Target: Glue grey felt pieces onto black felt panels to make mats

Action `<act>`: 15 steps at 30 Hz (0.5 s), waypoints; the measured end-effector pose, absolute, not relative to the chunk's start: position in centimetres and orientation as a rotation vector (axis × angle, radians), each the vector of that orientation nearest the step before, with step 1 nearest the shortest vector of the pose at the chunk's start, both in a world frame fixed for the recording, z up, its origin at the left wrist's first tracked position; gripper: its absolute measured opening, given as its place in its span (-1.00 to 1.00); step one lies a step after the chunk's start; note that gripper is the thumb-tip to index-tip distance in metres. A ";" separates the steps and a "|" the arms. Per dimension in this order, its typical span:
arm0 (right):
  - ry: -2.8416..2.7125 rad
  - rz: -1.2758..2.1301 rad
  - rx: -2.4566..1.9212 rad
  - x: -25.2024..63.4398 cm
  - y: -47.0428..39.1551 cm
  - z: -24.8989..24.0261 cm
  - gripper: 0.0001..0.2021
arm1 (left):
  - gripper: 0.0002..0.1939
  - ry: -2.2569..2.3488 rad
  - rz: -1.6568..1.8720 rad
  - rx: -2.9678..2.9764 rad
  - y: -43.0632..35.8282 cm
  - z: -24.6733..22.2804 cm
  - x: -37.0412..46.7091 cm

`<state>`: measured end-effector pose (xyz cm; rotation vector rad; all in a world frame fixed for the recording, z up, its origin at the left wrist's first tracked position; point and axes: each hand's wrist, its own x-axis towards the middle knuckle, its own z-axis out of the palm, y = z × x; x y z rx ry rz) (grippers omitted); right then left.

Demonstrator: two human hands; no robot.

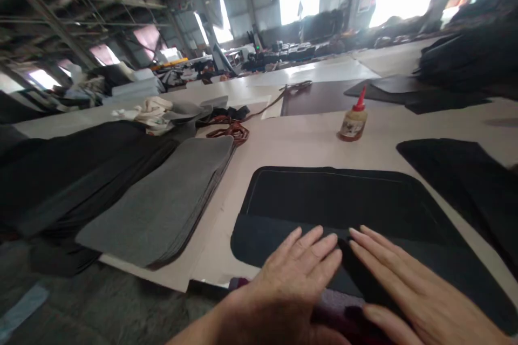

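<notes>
A black panel [332, 197] with rounded corners, looking like leather or fabric, lies on the pale table in front of me. A second dark layer [259, 237] covers its near part. My left hand [299, 269] rests flat on this layer with its fingers stretched out. Beside it my right hand [404, 275] also lies flat, fingers extended forward, on the same dark material. Neither hand grips anything. Beyond the panel stands a glue-like bottle [353, 123] with a red pointed cap and a worn label.
Left of the panel is a stack of grey sheets [162, 199], with black sheets [81, 167] beyond it. Brown straps [234, 132] and pale cloth [151, 112] lie behind. More black pieces [469, 178] are at the right. The table's near edge [141, 275] drops to the floor.
</notes>
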<state>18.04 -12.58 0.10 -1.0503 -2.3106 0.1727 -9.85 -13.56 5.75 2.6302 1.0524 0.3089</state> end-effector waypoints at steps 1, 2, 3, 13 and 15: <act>-2.399 0.063 -0.980 17.3 -12.4 0.2 -0.16 | -0.04 1.014 0.253 2.662 -13.5 5.2 -9.2; -2.461 -0.040 -0.912 16.6 -12.3 0.2 -0.09 | -0.04 0.994 0.212 2.688 -13.4 4.6 -8.7; -2.495 -0.115 -0.868 15.9 -12.2 0.3 -0.03 | -0.03 0.985 0.188 2.712 -13.2 3.9 -8.5; -2.549 -0.544 -0.968 18.4 -13.0 0.8 0.01 | 0.31 1.287 0.121 2.924 -12.9 0.5 -13.4; -2.537 -0.616 -1.032 19.6 -13.2 0.5 0.00 | 0.34 1.450 0.104 2.942 -13.2 0.5 -15.4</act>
